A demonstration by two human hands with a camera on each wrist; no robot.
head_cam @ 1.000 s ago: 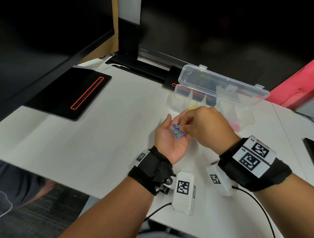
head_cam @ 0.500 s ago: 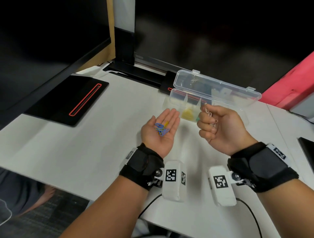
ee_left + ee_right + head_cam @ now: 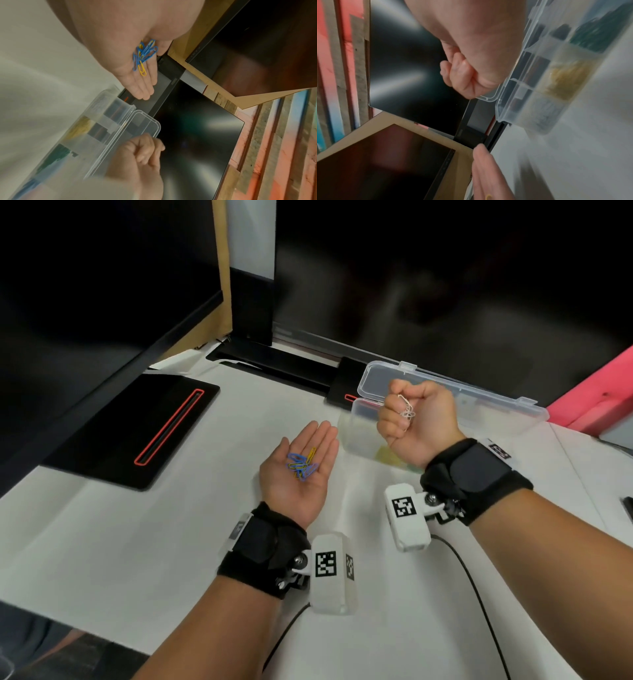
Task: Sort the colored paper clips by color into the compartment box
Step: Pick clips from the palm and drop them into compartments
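Note:
My left hand [image 3: 301, 463] lies palm up and flat above the white table, carrying a small heap of blue and yellow paper clips [image 3: 302, 464] [image 3: 143, 56]. To its right, my right hand [image 3: 411, 419] is curled into a fist and pinches a few white paper clips [image 3: 406, 409] that dangle from its fingers, raised in front of the clear compartment box [image 3: 352, 422]. The box stands with its lid [image 3: 479, 402] open. Its compartments hold sorted clips: white [image 3: 542, 112], yellow [image 3: 565, 81] and green [image 3: 597, 33].
A black pad with a red outlined slot [image 3: 137, 433] lies on the table [image 3: 137, 535] at the left. Dark monitors [image 3: 102, 268] and their black base [image 3: 274, 364] stand behind. Something pink [image 3: 603, 392] is at the far right. Cables [image 3: 479, 594] run from the wrist cameras.
A second ago my right hand picked at the clips in the left palm. It has since drawn away up and right with white clips, stopping in front of the box. The left palm stays flat.

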